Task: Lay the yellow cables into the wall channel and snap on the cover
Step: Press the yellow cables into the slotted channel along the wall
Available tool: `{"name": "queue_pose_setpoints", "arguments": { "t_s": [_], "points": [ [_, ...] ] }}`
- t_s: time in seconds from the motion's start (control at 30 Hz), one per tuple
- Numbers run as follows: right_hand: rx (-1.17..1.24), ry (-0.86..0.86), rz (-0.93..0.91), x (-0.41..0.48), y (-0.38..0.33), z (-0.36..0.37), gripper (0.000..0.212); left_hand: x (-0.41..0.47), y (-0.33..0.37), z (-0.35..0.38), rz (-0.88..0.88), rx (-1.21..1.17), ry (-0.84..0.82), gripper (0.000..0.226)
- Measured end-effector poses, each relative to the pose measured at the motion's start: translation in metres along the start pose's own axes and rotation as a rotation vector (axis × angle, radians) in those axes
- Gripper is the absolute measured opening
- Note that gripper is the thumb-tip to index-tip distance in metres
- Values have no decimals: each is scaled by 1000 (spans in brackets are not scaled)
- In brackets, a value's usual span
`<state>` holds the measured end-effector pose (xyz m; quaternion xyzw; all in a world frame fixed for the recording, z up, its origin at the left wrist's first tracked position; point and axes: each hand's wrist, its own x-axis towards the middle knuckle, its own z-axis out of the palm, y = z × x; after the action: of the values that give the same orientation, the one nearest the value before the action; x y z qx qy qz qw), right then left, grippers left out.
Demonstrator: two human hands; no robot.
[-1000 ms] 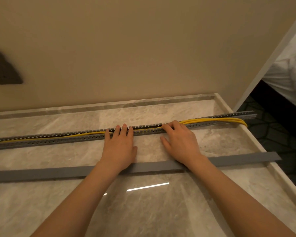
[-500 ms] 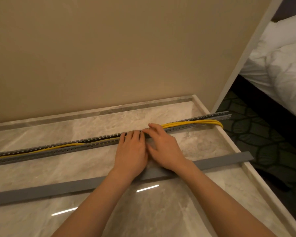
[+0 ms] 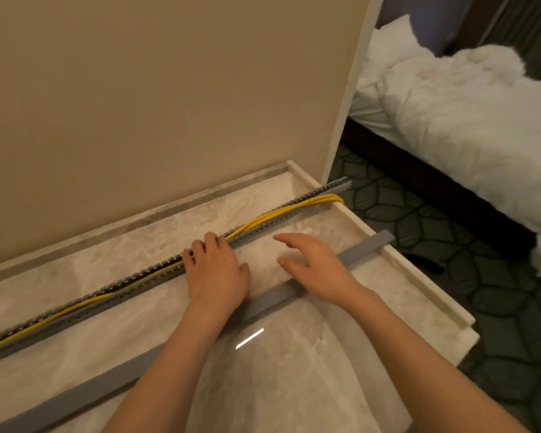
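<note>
A long grey slotted channel (image 3: pixel 75 310) lies across the marble top, running from lower left to upper right. Yellow cables (image 3: pixel 281 214) lie along it; near the right end they rise above the slots and curl over the table's edge. My left hand (image 3: pixel 214 273) rests palm down with its fingertips pressing on the channel and cables. To its right my right hand (image 3: pixel 316 267) hovers off the channel with fingers spread and nothing in it. The flat grey cover strip (image 3: pixel 363 248) lies parallel to the channel, nearer me, passing under both wrists.
The marble top (image 3: pixel 294 370) has a raised rim and ends at the right, with dark patterned carpet (image 3: pixel 497 307) below. A beige wall (image 3: pixel 153 104) stands right behind the channel. A bed with white bedding (image 3: pixel 466 120) is at the far right.
My view has swung to the right. My left hand has slid right along the channel. My right hand has lifted off the cables and moved right, fingers now spread.
</note>
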<state>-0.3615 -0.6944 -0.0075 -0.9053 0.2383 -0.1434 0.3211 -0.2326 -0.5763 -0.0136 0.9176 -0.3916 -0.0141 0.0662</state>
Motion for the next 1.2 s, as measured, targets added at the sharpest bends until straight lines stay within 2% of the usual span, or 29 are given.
{"name": "queue_pose_setpoints", "arguments": {
  "t_s": [0.13,0.37,0.47,0.6,0.73,0.83,1.0,1.13,1.2],
  "points": [
    [-43,32,100,-4,9,-24,34,7,15,-8,71,-64,74,47],
    [-92,86,88,18,35,-68,19,2,52,0,153,-43,103,62],
    [-103,94,79,37,60,-89,18,5,64,6,70,-12,106,68],
    [-101,118,123,61,102,-112,17,12,78,15,-99,-3,97,71],
    [-92,102,198,82,140,-121,16,15,91,23,-188,1,97,74],
    [-87,23,239,96,165,-116,17,20,98,26,-244,26,85,76],
    [9,-275,262,108,195,-97,34,28,110,29,-312,95,67,78],
    [168,-385,229,111,204,-80,10,31,115,30,-348,95,38,76],
    [215,-389,247,113,207,-76,10,31,114,28,-338,139,18,75]
  ]
}}
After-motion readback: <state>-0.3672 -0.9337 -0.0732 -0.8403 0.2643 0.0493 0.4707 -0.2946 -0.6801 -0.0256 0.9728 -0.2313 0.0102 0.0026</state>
